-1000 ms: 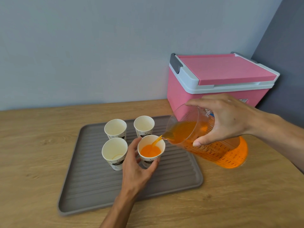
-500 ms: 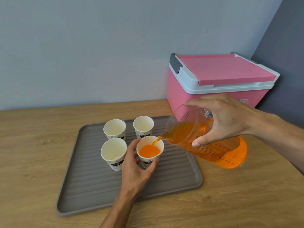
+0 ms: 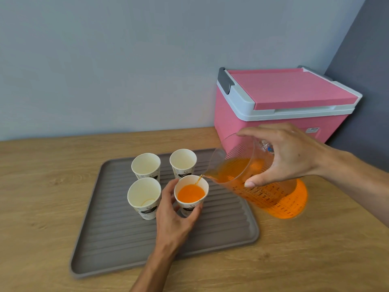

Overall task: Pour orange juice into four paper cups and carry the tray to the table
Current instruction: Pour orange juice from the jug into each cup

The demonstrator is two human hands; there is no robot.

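A pale grey-blue wall (image 3: 105,66) fills the upper left and meets a light wooden desk (image 3: 37,199) with visible grain. On the desk lies a grey ribbed tray (image 3: 117,241), set at a slight angle. Four paper cups stand upright on its far half in two rows: an empty rear-left cup (image 3: 146,166), an empty front-left cup (image 3: 144,197), an empty rear-right cup (image 3: 183,163), and a front-right cup (image 3: 191,196) partly filled with orange juice (image 3: 191,193). The left hand (image 3: 175,222) reaches up from the bottom edge and curls around that cup, thumb on its left side and fingers on its right. A thin stream runs into it from the spout of a clear measuring jug (image 3: 263,186), tilted leftward and still holding juice. The right hand (image 3: 288,154) wraps the jug from above, thumb pressed on its near side. Behind the jug, a pink cooler box (image 3: 280,106) with a white rim and closed lid sits on the desk against the wall. At the far right a darker grey wall (image 3: 368,81) forms the corner.
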